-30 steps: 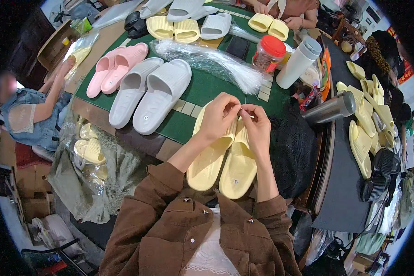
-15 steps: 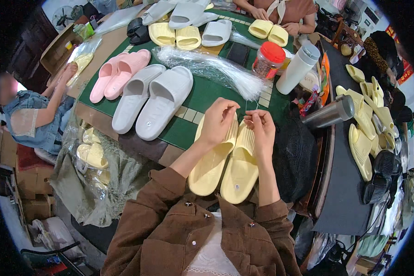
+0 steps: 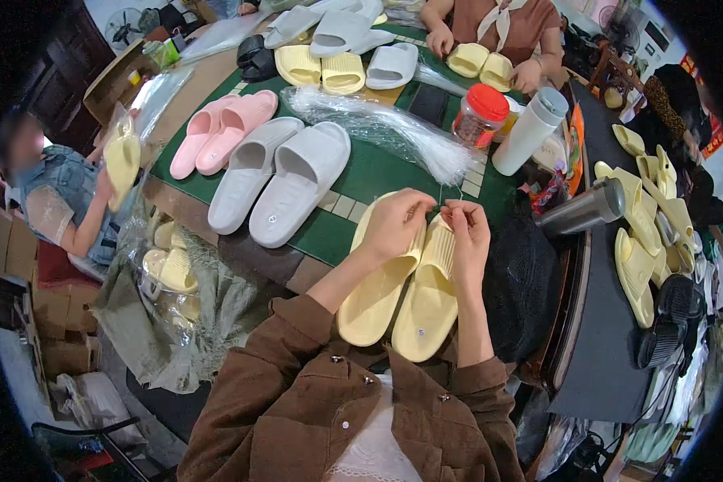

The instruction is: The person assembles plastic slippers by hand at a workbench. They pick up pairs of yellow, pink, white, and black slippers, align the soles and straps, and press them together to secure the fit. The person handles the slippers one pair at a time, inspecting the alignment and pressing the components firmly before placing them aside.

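A pair of yellow slippers (image 3: 410,301) lies soles up on the near edge of the green table (image 3: 377,173), toes toward me. My left hand (image 3: 395,225) rests on the toe of the left slipper, fingers pinched. My right hand (image 3: 466,233) sits on the toe of the right slipper, thumb and finger pinched together close to the left hand. A thin clear strand seems to run between the fingertips; it is too fine to tell for sure. A bundle of clear plastic ties (image 3: 386,128) lies just beyond my hands.
A grey slipper pair (image 3: 281,181) and a pink pair (image 3: 221,132) lie to the left. A red-lidded jar (image 3: 480,116), a white bottle (image 3: 530,132) and a steel flask (image 3: 582,210) stand right. Other people work at the left and far side. Yellow slippers (image 3: 643,241) pile at right.
Both hands stay pinched together over the slipper toes, with only slight finger motion. The view has shifted a little.
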Motion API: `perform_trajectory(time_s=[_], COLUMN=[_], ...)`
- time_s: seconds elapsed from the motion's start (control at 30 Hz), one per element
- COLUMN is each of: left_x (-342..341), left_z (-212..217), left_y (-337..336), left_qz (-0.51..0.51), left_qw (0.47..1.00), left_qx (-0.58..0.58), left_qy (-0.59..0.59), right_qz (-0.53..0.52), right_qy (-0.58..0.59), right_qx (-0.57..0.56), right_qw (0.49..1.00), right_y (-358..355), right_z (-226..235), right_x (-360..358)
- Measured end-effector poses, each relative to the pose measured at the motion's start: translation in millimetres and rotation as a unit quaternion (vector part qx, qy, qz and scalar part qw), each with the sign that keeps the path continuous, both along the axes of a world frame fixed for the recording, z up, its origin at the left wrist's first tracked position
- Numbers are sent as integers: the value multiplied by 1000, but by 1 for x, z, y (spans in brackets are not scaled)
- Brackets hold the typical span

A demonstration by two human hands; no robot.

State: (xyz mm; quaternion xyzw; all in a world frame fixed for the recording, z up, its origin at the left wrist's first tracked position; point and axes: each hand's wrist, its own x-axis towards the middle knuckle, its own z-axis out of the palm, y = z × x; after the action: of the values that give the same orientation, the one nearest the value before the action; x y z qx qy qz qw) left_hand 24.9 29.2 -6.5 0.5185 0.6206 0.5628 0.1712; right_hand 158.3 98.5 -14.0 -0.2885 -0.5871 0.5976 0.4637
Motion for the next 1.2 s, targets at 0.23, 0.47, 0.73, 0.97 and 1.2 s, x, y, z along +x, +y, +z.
perform_trajectory(time_s=[0.23,0.47,0.73,0.97,1.2], left_x=[1,29,45,53,55], left_z=[10,24,5,13,19], left_y=[-3,-56,-76,-95,-125], left_qz=[15,-126,-61,-62,-111], left_qw=[988,951,896,915,922], left_qx=[71,22,-75,-67,-76], left_qy=[135,282,433,393,364], right_qz=[-41,-82,-232,-355,-503], right_qy=[-30,15,17,-7,-174], right_qx=[85,127,272,422,462], right_qw=[995,988,934,834,710], right_y=[-3,-4,-34,-49,-59], right_z=[4,25,91,114,133], right_x=[-1,15,65,133,212])
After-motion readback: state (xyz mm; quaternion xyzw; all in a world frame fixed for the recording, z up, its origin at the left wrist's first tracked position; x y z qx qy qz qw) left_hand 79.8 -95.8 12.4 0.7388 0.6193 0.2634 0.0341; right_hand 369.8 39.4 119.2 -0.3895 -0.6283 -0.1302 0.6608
